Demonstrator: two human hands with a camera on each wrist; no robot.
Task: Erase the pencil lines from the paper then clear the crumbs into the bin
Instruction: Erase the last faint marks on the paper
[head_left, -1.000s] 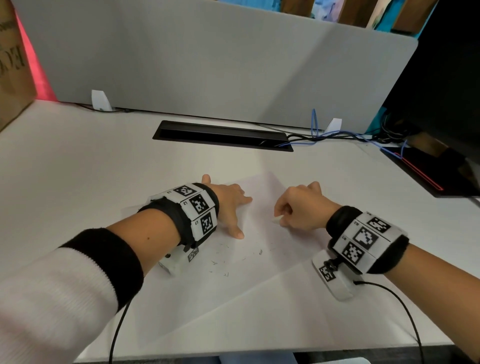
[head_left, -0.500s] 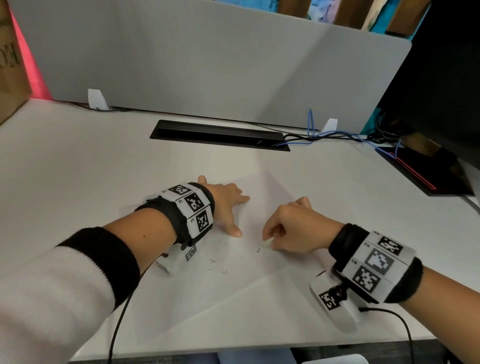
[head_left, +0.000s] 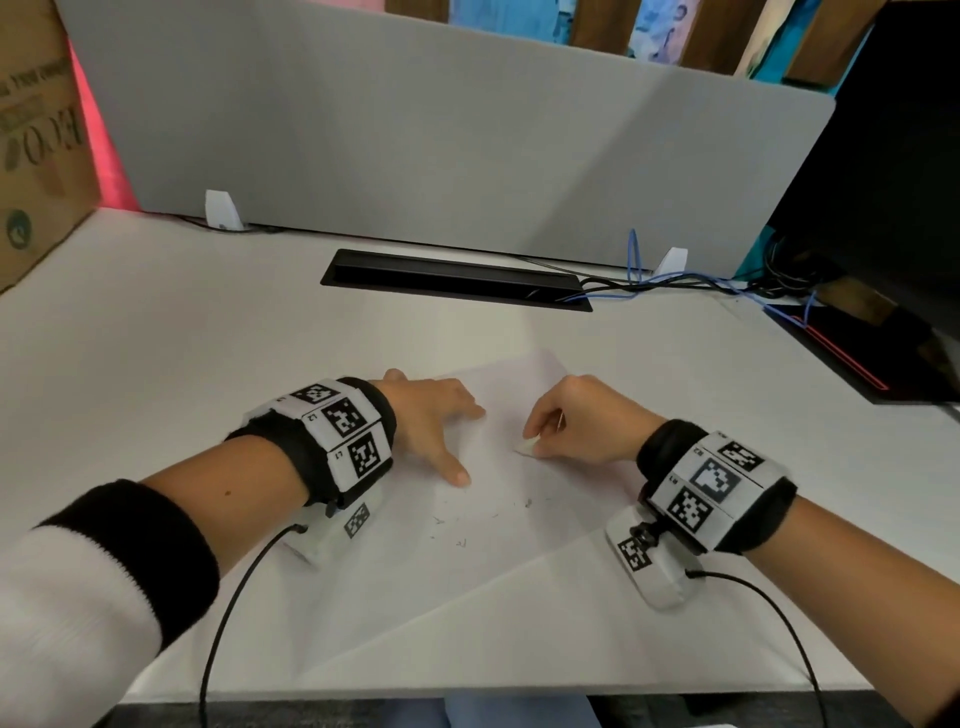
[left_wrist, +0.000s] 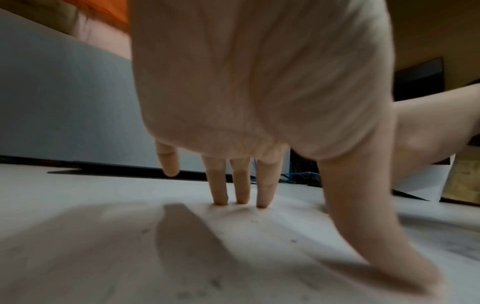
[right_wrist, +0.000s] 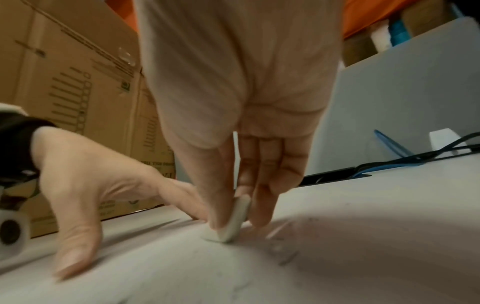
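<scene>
A white sheet of paper (head_left: 415, 597) lies on the white desk, rotated like a diamond. My left hand (head_left: 441, 426) rests flat on its left part, fingers (left_wrist: 262, 197) spread and straight, thumb (head_left: 457, 475) pointing toward me. My right hand (head_left: 566, 426) pinches a small white eraser (head_left: 525, 447) between thumb and fingers and presses its tip on the paper; the right wrist view shows the eraser (right_wrist: 233, 222) upright against the sheet (right_wrist: 337, 267). Dark eraser crumbs (head_left: 478, 525) lie scattered on the paper below both hands. No bin is in view.
A grey divider panel (head_left: 415, 130) closes the desk's far side, with a black cable slot (head_left: 457, 280) before it. Cables (head_left: 675, 286) and a dark monitor (head_left: 883, 208) sit at the right. A cardboard box (head_left: 36, 145) stands at the far left.
My right hand slid down-left across the paper with the eraser, then back up to the right. The left hand stayed pressed on the sheet.
</scene>
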